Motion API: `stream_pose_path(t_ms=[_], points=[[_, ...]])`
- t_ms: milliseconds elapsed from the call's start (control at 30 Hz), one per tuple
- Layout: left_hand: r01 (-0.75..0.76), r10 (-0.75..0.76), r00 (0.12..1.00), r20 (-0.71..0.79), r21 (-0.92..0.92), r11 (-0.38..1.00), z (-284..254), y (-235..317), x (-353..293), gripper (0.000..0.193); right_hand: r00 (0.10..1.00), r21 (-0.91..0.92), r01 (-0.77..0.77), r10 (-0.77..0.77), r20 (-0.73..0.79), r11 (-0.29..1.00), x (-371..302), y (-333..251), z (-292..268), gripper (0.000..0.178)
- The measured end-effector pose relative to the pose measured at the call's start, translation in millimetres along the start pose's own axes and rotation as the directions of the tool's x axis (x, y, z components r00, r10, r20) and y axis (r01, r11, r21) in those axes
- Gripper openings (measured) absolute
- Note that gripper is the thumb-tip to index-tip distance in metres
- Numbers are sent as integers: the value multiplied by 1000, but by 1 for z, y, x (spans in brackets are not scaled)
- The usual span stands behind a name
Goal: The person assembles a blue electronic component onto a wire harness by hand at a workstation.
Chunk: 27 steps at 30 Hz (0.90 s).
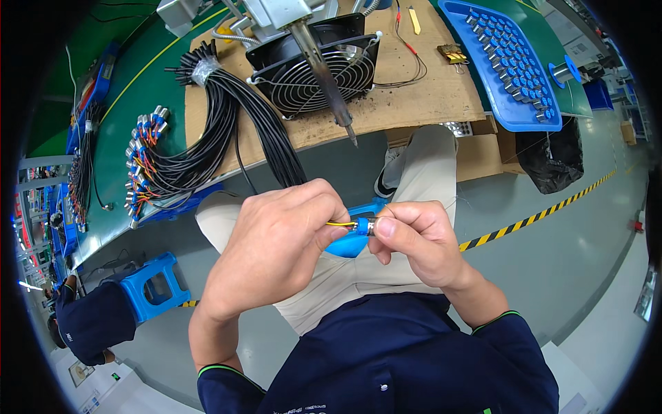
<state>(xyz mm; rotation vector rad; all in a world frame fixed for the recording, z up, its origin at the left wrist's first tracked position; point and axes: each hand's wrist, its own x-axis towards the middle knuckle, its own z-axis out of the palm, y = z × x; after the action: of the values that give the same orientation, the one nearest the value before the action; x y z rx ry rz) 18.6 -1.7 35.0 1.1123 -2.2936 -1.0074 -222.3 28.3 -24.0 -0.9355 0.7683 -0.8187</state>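
Observation:
Above my lap my left hand (276, 238) is closed in a pinch on a thin yellow wire (338, 223). The wire leads to a small round connector (364, 227) with a blue insert and a silver metal shell. My right hand (419, 241) grips the shell's right end between thumb and fingers. Past my left hand, a bundle of black cables (227, 96) hangs over the bench edge. Its far-left ends carry several similar blue and silver connectors (141, 159) with coloured wires. A soldering iron (327, 83) points down at the bench edge, beyond my hands.
A black fan (317, 79) with a wire guard stands on a cardboard sheet (441, 90). At the right, a blue tray (455, 17) holds rows of connectors beside a solder spool (565, 71). A blue stool (155, 286) and another person (96, 321) are at the left.

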Motion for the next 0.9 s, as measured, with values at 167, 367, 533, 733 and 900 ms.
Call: stream_pose_path(t_ms=[167, 367, 533, 733, 900], points=[[-9, 10, 1000, 20, -27, 1000, -3, -4, -4, 13, 998, -14, 51, -51, -39, 999, 1, 1, 5, 32], [-71, 69, 995, -66, -25, 997, -6, -2, -6, 17, 919, -467, 376, -387, 76, 801, 5, -3, -3, 19], [-36, 21, 995, -97, -155, 987, -6, 1, -8, 17, 804, -614, 532, -576, 151, 582, 11, -9, -5, 29], [-25, 11, 995, -102, -142, 989, 1, -2, -5, 13, 810, -657, 508, -569, 143, 558, 7, -8, -7, 34], [-75, 61, 987, -150, -89, 993, 4, -4, -4, 13, 868, -602, 441, -487, 97, 666, 2, -13, -7, 33]])
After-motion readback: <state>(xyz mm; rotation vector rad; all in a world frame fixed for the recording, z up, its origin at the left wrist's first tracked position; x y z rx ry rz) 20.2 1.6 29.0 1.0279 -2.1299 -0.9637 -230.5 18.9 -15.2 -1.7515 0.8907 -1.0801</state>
